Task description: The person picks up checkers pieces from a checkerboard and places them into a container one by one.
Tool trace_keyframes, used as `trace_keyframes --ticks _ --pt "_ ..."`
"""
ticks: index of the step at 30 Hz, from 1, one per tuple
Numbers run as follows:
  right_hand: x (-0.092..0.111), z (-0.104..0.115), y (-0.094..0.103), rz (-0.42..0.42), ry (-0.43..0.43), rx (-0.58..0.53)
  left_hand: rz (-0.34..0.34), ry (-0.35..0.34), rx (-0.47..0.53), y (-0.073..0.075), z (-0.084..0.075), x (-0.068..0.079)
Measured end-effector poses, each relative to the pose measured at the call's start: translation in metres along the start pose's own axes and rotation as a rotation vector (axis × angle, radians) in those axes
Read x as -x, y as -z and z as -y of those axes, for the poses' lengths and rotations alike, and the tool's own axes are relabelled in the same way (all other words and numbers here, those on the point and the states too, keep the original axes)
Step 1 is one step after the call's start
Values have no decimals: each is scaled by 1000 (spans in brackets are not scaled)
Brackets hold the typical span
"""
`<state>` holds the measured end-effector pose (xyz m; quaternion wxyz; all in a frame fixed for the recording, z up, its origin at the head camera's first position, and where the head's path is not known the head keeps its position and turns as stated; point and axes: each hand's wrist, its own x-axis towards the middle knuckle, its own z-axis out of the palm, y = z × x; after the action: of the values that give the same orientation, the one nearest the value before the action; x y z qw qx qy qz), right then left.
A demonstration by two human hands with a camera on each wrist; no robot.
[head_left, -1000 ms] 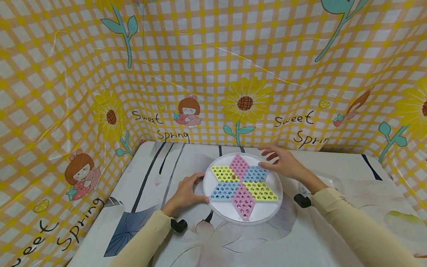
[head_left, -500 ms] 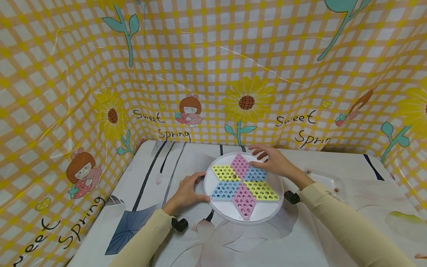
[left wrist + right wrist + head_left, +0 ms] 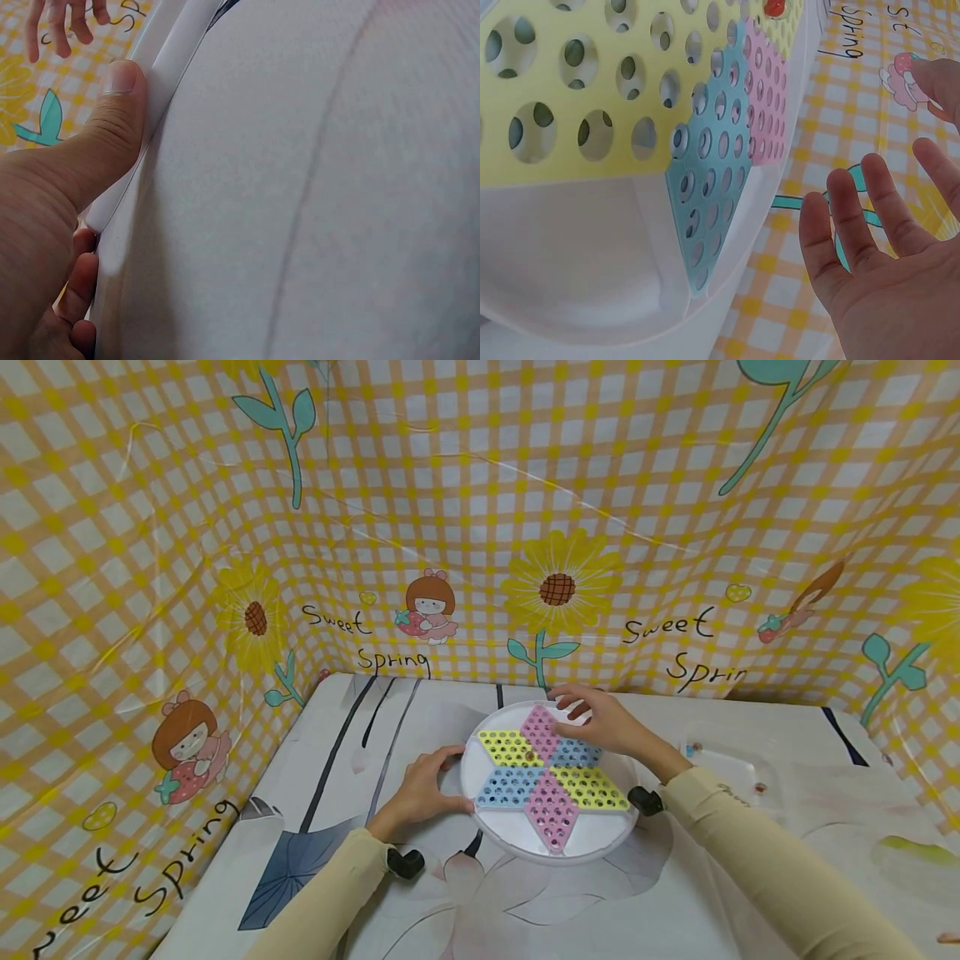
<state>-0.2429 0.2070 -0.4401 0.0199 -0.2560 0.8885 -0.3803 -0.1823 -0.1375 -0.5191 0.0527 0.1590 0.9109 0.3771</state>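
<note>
A round white Chinese checkers board (image 3: pixel 521 837) with a pink, yellow and blue perforated star lies on the table. One reddish marble (image 3: pixel 776 8) sits in its far-left yellow section. My left hand (image 3: pixel 422 787) holds the board's left rim, thumb and fingers spread along it; in the left wrist view the thumb (image 3: pixel 120 112) lies against the white rim. Over the far right of the board hovers my right hand (image 3: pixel 600 720), fingers loosely bent and thumb apart. Nothing shows between its fingers in the right wrist view, and it hides part of the blue section.
A clear shallow tray (image 3: pixel 738 762) with a few small marbles (image 3: pixel 761 788) stands right of the board, partly behind the right sleeve. A yellow checked cloth (image 3: pixel 480 527) walls the back and left. The tabletop carries a pale flower print (image 3: pixel 465 893).
My right hand has moved left over the board's far edge, uncovering more of the clear tray. My left hand stays at the rim, and the reddish marble has not moved on the board.
</note>
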Motion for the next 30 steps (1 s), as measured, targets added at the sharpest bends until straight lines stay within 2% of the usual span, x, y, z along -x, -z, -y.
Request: trace_keyframes --ticks 15,22,30 --pt "-4 1 -11 49 -29 -16 -6 -5 4 0 0 0" --pt "-9 4 -22 106 -63 -31 -17 -37 1 0 0 0" --pt "-13 3 -33 140 -70 -11 -12 -27 0 1 0 0"
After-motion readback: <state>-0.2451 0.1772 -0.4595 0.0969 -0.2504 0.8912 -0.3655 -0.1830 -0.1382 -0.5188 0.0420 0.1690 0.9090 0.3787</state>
